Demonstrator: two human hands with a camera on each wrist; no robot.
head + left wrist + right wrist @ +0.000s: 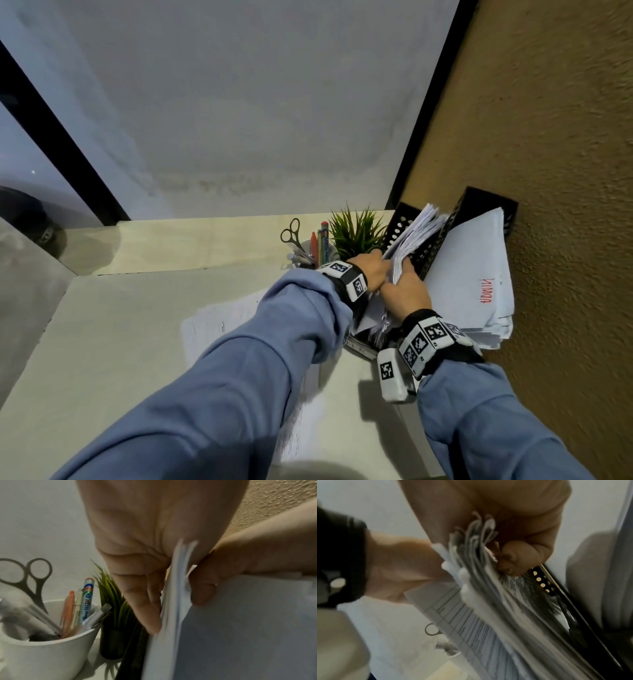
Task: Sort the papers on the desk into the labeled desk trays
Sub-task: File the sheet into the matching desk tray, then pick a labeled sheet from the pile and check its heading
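Head view: the desk (pixel 102 342) lies bare on the left, tight on the right, where two black trays (pixel 424 246) stand against the brown wall (pixel 565 171). Both hands meet at the left tray's near edge, left hand (pixel 368 270) and right hand (pixel 407 294) gripping one paper stack (pixel 416 236) tilted up in it. The right tray's pile (pixel 472 281) overhangs. Loose sheets (pixel 219 325) lie under the left sleeve.

Left wrist: fingers (pixel 147 601) and thumb (pixel 204 588) pinch the stack's edge, cup (pixel 42 655) and plant (pixel 109 591) just beside.

Right wrist: curled fingers (pixel 520 558) clamp the fanned, blurred stack against the tray wall (pixel 573 608).
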